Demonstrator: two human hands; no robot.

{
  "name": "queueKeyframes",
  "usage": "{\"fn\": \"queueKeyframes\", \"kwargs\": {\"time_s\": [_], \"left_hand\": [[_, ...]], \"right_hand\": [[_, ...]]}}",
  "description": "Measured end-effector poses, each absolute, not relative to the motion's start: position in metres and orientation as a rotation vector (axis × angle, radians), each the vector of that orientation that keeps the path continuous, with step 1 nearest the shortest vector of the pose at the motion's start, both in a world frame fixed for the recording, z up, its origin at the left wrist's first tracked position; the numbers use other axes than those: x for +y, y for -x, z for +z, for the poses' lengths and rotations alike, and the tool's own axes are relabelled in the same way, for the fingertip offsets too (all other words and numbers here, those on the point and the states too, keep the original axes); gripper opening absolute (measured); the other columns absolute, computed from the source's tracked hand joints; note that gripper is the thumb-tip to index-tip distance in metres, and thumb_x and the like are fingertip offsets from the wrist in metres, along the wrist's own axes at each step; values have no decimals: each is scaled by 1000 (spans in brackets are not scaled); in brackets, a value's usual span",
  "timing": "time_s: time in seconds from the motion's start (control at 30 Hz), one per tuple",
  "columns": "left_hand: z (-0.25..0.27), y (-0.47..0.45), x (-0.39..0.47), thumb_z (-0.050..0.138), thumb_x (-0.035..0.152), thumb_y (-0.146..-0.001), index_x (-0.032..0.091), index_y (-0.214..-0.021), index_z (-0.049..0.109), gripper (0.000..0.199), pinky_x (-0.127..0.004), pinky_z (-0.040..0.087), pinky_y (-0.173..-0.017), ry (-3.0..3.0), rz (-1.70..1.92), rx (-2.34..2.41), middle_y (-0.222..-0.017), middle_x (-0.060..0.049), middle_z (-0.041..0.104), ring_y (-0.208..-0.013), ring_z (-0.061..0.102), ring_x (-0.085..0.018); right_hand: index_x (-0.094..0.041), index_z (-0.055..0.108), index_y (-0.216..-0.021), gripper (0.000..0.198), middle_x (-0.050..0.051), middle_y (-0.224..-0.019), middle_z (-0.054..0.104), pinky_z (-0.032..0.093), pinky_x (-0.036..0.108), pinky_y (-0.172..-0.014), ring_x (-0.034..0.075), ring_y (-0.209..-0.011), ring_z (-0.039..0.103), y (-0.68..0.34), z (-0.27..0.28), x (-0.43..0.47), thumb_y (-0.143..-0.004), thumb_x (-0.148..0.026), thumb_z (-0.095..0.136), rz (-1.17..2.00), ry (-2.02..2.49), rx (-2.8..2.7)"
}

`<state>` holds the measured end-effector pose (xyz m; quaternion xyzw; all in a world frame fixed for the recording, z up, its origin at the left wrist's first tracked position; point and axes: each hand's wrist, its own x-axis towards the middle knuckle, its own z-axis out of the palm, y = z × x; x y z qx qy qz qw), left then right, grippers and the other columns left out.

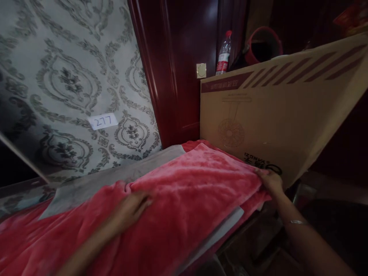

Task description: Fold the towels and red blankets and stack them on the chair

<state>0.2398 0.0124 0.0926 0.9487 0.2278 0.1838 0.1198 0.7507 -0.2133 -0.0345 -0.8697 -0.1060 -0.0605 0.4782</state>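
A red plush blanket [184,191] spreads over a low surface, its folds bunched toward the left. At its right corner, beside the cardboard box, my right hand [270,180] is closed on the blanket's edge. My left hand [133,207] is over the middle of the blanket, near a small raised fold; motion blurs its fingers, so I cannot tell whether they grip the cloth. A grey sheet [120,172] shows behind the blanket along the wall, and a pale edge [212,234] sticks out beneath it at the front.
A large cardboard box [273,111] stands at the right, against the blanket's far corner. Behind it are a plastic bottle [223,55] with a red cap and a round red-rimmed object [263,42]. Patterned wallpaper bears a paper label [102,120] reading 277, next to a dark red door [184,69].
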Motion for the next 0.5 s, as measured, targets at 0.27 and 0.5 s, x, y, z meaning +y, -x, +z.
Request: {"fn": "queueKeyframes", "kwargs": {"time_s": [0.27, 0.5], "left_hand": [[101, -507, 102, 63, 19, -86, 9, -113, 69, 29, -26, 49, -62, -2241, 406, 952, -79, -6, 69, -62, 60, -14], [68, -644, 127, 52, 18, -98, 10, -157, 25, 65, -26, 49, -52, -2057, 248, 1049, -80, -3, 65, -52, 61, -14]], "right_hand": [[-16, 72, -107, 54, 13, -77, 69, 51, 41, -70, 37, -84, 68, -743, -59, -211, -74, -54, 52, -156, 2156, -157], [-18, 73, -110, 63, 9, -64, 64, 47, 39, -62, 33, -66, 64, -728, -58, -212, -75, -64, 46, -222, 2124, -140]]}}
